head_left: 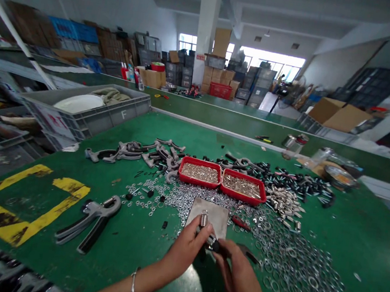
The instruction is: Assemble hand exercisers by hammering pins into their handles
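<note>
My left hand [187, 243], with a bangle on the wrist, is closed around a hand-grip part whose body is mostly hidden by the fingers. A coil spring [204, 219] stands upright just above its thumb. Close beside it, my right hand [238, 271] pinches a black knob [216, 246] at the end of the same piece. A dark curved handle [248, 253] sticks out past the right fingers. Under and behind the hands lies a square metal plate [220, 214]. To the left rests an assembled hand gripper [95, 219] with grey and black handles.
Two red trays [199, 183] of small metal parts stand behind the plate. Loose nuts [181, 199], metal rings [294, 264], black-headed screws [313, 188] and grey handles [133, 150] lie around. A red-handled tool [241, 223] is nearby. A grey crate [112, 118] stands left.
</note>
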Action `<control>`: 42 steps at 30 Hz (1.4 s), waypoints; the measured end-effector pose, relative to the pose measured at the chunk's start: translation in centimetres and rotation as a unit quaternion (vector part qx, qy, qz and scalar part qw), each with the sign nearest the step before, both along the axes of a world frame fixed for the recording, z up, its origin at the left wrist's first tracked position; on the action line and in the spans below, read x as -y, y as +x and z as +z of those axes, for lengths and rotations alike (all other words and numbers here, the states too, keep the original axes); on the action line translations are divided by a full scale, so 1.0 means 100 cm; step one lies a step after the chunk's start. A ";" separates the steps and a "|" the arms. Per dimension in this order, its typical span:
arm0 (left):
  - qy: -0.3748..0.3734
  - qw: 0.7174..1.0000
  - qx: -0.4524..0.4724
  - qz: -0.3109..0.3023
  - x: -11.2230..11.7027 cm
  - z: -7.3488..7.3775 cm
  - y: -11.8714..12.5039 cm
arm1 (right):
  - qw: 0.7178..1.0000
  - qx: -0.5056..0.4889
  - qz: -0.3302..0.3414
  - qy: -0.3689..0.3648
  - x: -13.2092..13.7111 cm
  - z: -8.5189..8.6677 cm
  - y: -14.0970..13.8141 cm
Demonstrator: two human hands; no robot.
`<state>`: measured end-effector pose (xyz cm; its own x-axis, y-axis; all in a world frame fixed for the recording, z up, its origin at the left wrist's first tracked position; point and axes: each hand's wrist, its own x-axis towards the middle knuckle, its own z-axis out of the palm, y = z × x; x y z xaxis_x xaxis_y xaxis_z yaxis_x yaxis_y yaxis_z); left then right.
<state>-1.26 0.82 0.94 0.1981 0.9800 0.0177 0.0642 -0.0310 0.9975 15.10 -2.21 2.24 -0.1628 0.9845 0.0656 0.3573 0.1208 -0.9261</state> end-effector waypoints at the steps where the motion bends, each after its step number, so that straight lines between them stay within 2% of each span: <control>1: 0.001 1.000 0.000 0.000 0.000 0.000 -0.001 | 1.000 0.003 0.002 -0.004 -0.001 -0.001 -0.001; 3: 0.033 0.999 -0.039 0.002 0.000 -0.004 -0.002 | 0.992 -0.056 0.017 -0.111 -0.002 -0.003 -0.006; 5: 0.084 0.992 -0.095 -0.002 0.000 -0.011 -0.004 | 0.956 -0.135 0.043 -0.256 -0.002 -0.004 -0.011; 6: 0.102 0.988 -0.116 -0.007 0.000 -0.015 -0.004 | 0.940 -0.154 0.054 -0.298 -0.002 -0.004 -0.012; 7: 0.109 0.986 -0.125 -0.012 0.000 -0.017 -0.005 | 0.937 -0.150 0.062 -0.309 -0.001 -0.004 -0.012; 10: 0.099 0.988 -0.114 -0.002 -0.001 -0.018 -0.006 | 0.974 -0.063 0.042 -0.213 -0.001 -0.006 -0.007; 11: 0.106 0.988 -0.110 -0.006 -0.001 -0.016 -0.007 | 0.977 -0.053 0.040 -0.202 -0.001 -0.007 -0.005; 12: 0.120 0.987 -0.108 -0.019 -0.001 -0.013 -0.009 | 0.971 -0.064 0.053 -0.226 0.000 -0.009 -0.004; 13: 0.138 0.984 -0.110 -0.040 -0.002 -0.011 -0.010 | 0.953 -0.090 0.078 -0.277 0.000 -0.011 -0.002; 15: 0.160 0.976 -0.122 -0.088 -0.002 -0.007 -0.014 | 0.901 -0.137 0.144 -0.385 0.000 -0.015 0.000; 16: 0.157 0.974 -0.128 -0.098 -0.003 -0.007 -0.015 | 0.893 -0.129 0.160 -0.399 0.000 -0.015 0.001; 17: 0.142 0.976 -0.132 -0.096 -0.003 -0.008 -0.016 | 0.908 -0.094 0.162 -0.374 0.000 -0.015 0.002; 18: 0.120 0.981 -0.132 -0.079 -0.004 -0.009 -0.017 | 0.939 -0.035 0.144 -0.310 -0.001 -0.014 0.003; 19: 0.096 0.986 -0.127 -0.057 -0.005 -0.011 -0.016 | 0.969 0.036 0.111 -0.218 -0.002 -0.012 0.004; 20: 0.074 0.990 -0.117 -0.036 -0.005 -0.013 -0.016 | 0.985 0.105 0.075 -0.118 -0.003 -0.011 0.005; 21: 0.059 0.992 -0.107 -0.020 -0.005 -0.014 -0.015 | 0.987 0.155 0.042 -0.030 -0.004 -0.010 0.005; 22: 0.052 0.994 -0.099 -0.013 -0.005 -0.015 -0.015 | 0.984 0.176 0.023 0.018 -0.004 -0.009 0.005; 23: 0.055 0.994 -0.096 -0.013 -0.005 -0.014 -0.015 | 0.984 0.173 0.022 0.025 -0.004 -0.009 0.005; 24: 0.067 0.993 -0.100 -0.019 -0.004 -0.013 -0.015 | 0.987 0.154 0.032 0.000 -0.004 -0.010 0.004; 27: 0.127 0.979 -0.139 -0.080 -0.003 -0.008 -0.018 | 0.975 0.074 0.129 -0.163 -0.002 -0.013 0.001; 28: 0.141 0.972 -0.155 -0.102 -0.003 -0.007 -0.019 | 0.970 0.066 0.148 -0.183 -0.001 -0.014 0.001; 30: 0.133 0.971 -0.168 -0.110 -0.002 -0.005 -0.018 | 0.979 0.086 0.128 -0.130 0.001 -0.013 0.001; 32: 0.102 0.982 -0.136 -0.077 -0.001 -0.004 -0.015 | 0.990 0.113 0.071 -0.046 0.002 -0.012 0.002; 33: 0.099 0.987 -0.114 -0.059 -0.001 -0.003 -0.014 | 0.991 0.104 0.065 -0.050 0.003 -0.012 0.001; 34: 0.112 0.988 -0.095 -0.051 0.000 -0.002 -0.012 | 0.989 0.076 0.086 -0.097 0.003 -0.011 0.001; 36: 0.168 0.979 -0.091 -0.072 0.000 0.000 -0.010 | 0.963 0.018 0.157 -0.219 0.003 -0.010 0.001; 37: 0.190 0.973 -0.102 -0.083 0.000 0.000 -0.009 | 0.958 0.018 0.169 -0.231 0.002 -0.010 0.001; 38: 0.197 0.970 -0.113 -0.088 -0.001 -0.001 -0.007 | 0.967 0.043 0.156 -0.196 0.001 -0.009 0.002; 40: 0.159 0.978 -0.119 -0.068 -0.002 -0.004 -0.004 | 0.988 0.123 0.078 -0.041 -0.001 -0.009 0.004; 41: 0.127 0.984 -0.113 -0.046 -0.002 -0.006 -0.002 | 0.988 0.146 0.037 0.024 -0.001 -0.009 0.005; 42: 0.104 0.989 -0.104 -0.026 -0.002 -0.007 -0.001 | 0.988 0.143 0.017 0.048 -0.001 -0.010 0.006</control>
